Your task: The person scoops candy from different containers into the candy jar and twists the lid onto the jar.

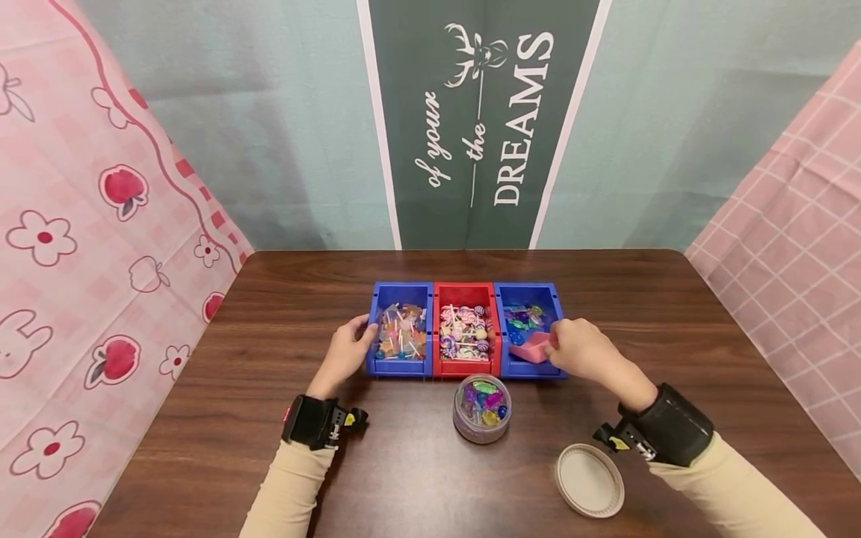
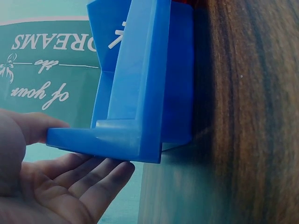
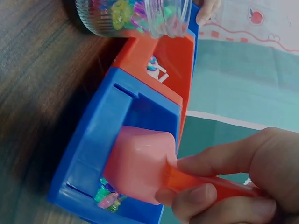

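My right hand (image 1: 588, 350) grips the handle of a pink scoop (image 1: 534, 348), whose bowl is down inside the right blue bin (image 1: 531, 368). Shiny coloured gem-like pieces (image 1: 527, 315) lie in that bin, and the right wrist view shows several beside the scoop. At the far left of the row, my left hand (image 1: 348, 347) holds the outer side wall of the other blue bin (image 2: 149, 79), thumb on one side and fingers on the other. A clear round jar (image 1: 481, 430) with similar gem pieces stands in front of the bins, its top uncovered.
Between the blue bins sits a red bin (image 1: 467, 368) with small lollipop-shaped pieces. The left blue bin contains star shapes and little sticks. A pale round lid (image 1: 590, 480) lies on the wooden table (image 1: 403, 486) at front right. Cloth hangs behind and at both sides.
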`<action>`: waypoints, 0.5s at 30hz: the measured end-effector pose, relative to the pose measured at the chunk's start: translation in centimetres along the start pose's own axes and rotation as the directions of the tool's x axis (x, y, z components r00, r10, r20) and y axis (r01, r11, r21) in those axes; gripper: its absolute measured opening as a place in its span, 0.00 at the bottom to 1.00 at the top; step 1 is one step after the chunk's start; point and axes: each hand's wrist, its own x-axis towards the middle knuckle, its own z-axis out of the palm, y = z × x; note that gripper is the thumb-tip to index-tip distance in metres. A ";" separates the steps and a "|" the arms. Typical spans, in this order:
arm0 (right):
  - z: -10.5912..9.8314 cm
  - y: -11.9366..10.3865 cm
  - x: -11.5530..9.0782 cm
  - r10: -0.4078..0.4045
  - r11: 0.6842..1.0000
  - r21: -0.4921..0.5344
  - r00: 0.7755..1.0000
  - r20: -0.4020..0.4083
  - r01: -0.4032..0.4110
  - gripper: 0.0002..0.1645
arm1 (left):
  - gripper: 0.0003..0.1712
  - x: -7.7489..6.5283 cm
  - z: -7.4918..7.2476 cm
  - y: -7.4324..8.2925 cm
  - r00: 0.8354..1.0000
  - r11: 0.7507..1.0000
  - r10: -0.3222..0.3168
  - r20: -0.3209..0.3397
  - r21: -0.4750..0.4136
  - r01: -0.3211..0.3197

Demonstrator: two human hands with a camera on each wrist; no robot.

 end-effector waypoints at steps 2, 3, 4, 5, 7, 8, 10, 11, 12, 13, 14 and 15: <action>0.3 -0.1 0.0 0.001 1.000 0.009 1.000 -0.011 -0.001 0.16 | 0.24 0.0 0.1 0.0 1.000 1.000 -0.005 -0.002 -0.004 0.005; 0.5 -0.1 0.0 0.003 1.000 0.016 1.000 -0.013 -0.003 0.15 | 0.24 0.0 0.1 -0.1 1.000 1.000 -0.006 -0.001 -0.004 0.006; 0.6 -0.1 0.0 0.004 1.000 0.020 1.000 -0.017 -0.004 0.15 | 0.24 0.0 0.1 -0.1 1.000 1.000 -0.010 0.000 -0.007 0.010; 0.8 -0.1 0.0 0.005 1.000 0.025 1.000 -0.021 -0.004 0.14 | 0.24 0.0 0.1 -0.1 1.000 1.000 -0.011 0.003 -0.007 0.011; 1.2 -0.2 0.0 0.007 0.999 0.034 0.999 -0.031 -0.006 0.15 | 0.24 0.0 0.1 -0.1 1.000 1.000 -0.015 0.008 -0.004 0.015; 1.3 -0.2 0.0 0.007 0.999 0.037 0.999 -0.036 -0.006 0.15 | 0.25 0.0 0.1 0.0 1.000 1.000 -0.019 0.010 -0.004 0.019; 1.6 -0.2 0.1 0.009 0.999 0.044 0.999 -0.043 -0.008 0.15 | 0.25 -0.1 0.0 0.0 1.000 1.000 -0.020 0.011 -0.003 0.020; 1.7 -0.2 0.1 0.012 0.999 0.049 0.999 -0.045 -0.010 0.15 | 0.24 -0.1 0.0 0.0 1.000 1.000 -0.015 0.012 0.000 0.015; 1.7 -0.2 0.1 0.015 0.998 0.054 0.999 -0.043 -0.013 0.15 | 0.24 -0.1 0.0 0.1 1.000 1.000 -0.015 0.011 -0.001 0.015; 1.7 -0.3 0.1 0.022 0.998 0.061 0.999 -0.038 -0.019 0.15 | 0.24 -0.1 0.0 0.1 1.000 1.000 -0.016 0.008 -0.003 0.017; 1.8 -0.3 0.1 0.028 0.997 0.066 0.999 -0.035 -0.026 0.15 | 0.24 -0.1 0.0 0.1 1.000 1.000 -0.012 0.006 -0.002 0.012; 1.8 -0.3 0.2 0.033 0.997 0.070 0.999 -0.031 -0.031 0.15 | 0.24 -0.1 0.0 0.1 1.000 1.000 -0.006 0.005 0.002 0.006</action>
